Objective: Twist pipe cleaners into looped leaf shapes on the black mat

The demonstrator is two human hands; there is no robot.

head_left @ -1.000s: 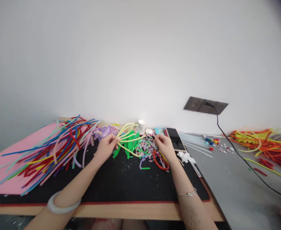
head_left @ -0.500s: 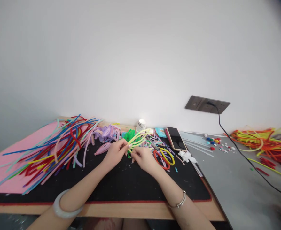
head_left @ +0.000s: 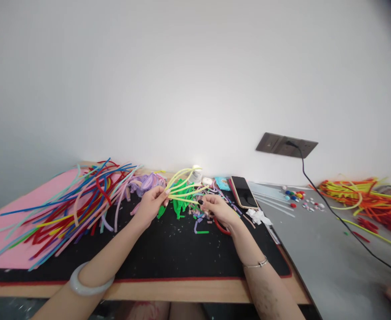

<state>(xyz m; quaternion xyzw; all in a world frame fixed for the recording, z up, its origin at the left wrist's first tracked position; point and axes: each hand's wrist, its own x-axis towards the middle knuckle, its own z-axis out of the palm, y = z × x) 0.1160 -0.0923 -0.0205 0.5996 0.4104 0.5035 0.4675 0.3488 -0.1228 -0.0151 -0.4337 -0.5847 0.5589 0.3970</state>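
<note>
In the head view, the person's left hand point(head_left: 150, 206) has its thumb and fingertips closed in a pinch on the gathered end of a bundle of pale yellow, fuzzy, bendable stems point(head_left: 171, 195). The bundle is held up over the black cloth mat with a red edge point(head_left: 182, 262), its free ends fanning toward the wall and to the right. The right hand point(head_left: 220, 209) faces it with thumb and finger nearly together at the tip of the lowest strand — a narrow pinch, its other fingers curled.

Behind the yellow strands lies a bright green fuzzy bundle point(head_left: 179, 211), beside a scatter of short pastel stem pieces point(head_left: 200, 222). A red fuzzy loop point(head_left: 222, 229) shows partly under the right wrist. Farther right are a black-screened phone point(head_left: 243, 192) and crumpled white tissue point(head_left: 258, 217).

To the left, a heap of long multicoloured fuzzy stems point(head_left: 75, 213) spreads across a pink flat sheet point(head_left: 2, 240). On the grey tabletop point(head_left: 315, 258) at right lie small coloured pompoms point(head_left: 293, 195) and a yellow, orange and red stem pile point(head_left: 372, 200) — well apart from both hands.
</note>
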